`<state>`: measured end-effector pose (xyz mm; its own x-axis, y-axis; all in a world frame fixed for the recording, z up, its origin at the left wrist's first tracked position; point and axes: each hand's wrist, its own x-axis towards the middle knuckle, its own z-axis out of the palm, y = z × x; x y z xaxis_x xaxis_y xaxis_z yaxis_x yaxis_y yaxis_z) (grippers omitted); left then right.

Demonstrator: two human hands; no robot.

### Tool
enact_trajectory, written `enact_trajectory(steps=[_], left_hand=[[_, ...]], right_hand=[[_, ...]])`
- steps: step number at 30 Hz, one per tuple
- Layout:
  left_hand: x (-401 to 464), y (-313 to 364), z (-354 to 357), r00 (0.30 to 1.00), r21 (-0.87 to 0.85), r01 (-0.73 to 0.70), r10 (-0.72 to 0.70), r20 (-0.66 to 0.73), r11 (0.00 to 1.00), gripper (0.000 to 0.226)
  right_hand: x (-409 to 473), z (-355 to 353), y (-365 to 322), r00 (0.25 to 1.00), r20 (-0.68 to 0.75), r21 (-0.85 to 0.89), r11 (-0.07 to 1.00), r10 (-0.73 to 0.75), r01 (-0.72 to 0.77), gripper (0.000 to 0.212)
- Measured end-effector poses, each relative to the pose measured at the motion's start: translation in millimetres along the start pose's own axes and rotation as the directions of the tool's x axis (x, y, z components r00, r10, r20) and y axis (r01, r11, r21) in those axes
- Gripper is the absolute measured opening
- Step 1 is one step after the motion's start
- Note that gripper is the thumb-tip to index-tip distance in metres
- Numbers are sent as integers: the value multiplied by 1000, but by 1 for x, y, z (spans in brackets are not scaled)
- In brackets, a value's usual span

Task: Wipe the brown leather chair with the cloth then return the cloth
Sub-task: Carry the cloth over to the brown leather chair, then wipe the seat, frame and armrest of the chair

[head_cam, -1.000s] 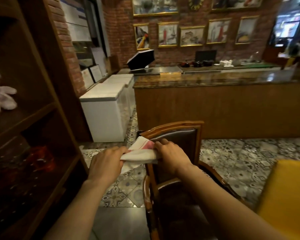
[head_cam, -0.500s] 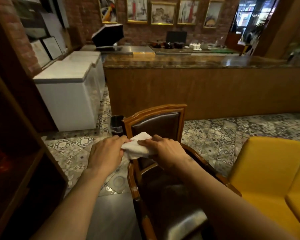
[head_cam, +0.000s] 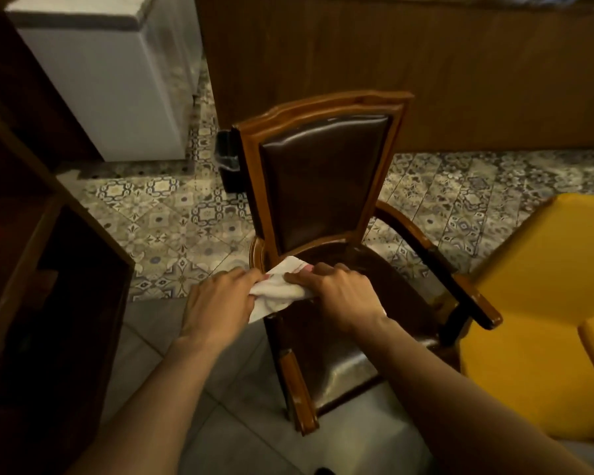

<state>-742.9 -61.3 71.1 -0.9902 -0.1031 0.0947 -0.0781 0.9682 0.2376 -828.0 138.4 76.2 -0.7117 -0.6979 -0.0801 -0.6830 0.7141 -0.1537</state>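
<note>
cloth point(head_cam: 280, 289), white with a touch of pink, bunched at lower centre of the frame, stretched between both hands over the rear left corner of the seat. left hand point(head_cam: 220, 305) curled closed, pinching the cloth's left end, knuckles up, just off the seat's edge above the floor. right hand point(head_cam: 340, 296) likewise closed, fingers point(head_cam: 297, 278) pinching the cloth's right end, resting over the dark seat. brown leather chair point(head_cam: 323, 186) at centre frame, glossy padded back upright in a carved wooden frame, seat shining near the front edge, wooden armrests on both sides. yellow seat point(head_cam: 535, 303) at right of the frame, just beside the chair's armrest. small black bin point(head_cam: 228, 162) behind the chair back at its left side, standing on patterned floor tiles point(head_cam: 172, 217). white cabinet point(head_cam: 117, 84) at upper left, wooden-panelled bench front point(head_cam: 426, 63) across the top. dark wooden shelving point(head_cam: 42, 269) along the left edge. plain grey tiles point(head_cam: 227, 399) under the forearms at the bottom.
</note>
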Motion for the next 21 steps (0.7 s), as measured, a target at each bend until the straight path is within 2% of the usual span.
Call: enact_trajectory(steps=[7,16,21], left_hand=[[-29,-7,82,990,-28,22,-18,141,999,40],[-50,-19,151,979,-7,52,-49,199,999,51],[-56,-29,175,975,-113,19,7,224,993,50]], right_hand=[[-18,89,11,997,71,66,998,18,-23,57],[-27,169,5,990,132,75,995,58,-68,54],[-28,190,5,979,201,82,995,34,-51,62]])
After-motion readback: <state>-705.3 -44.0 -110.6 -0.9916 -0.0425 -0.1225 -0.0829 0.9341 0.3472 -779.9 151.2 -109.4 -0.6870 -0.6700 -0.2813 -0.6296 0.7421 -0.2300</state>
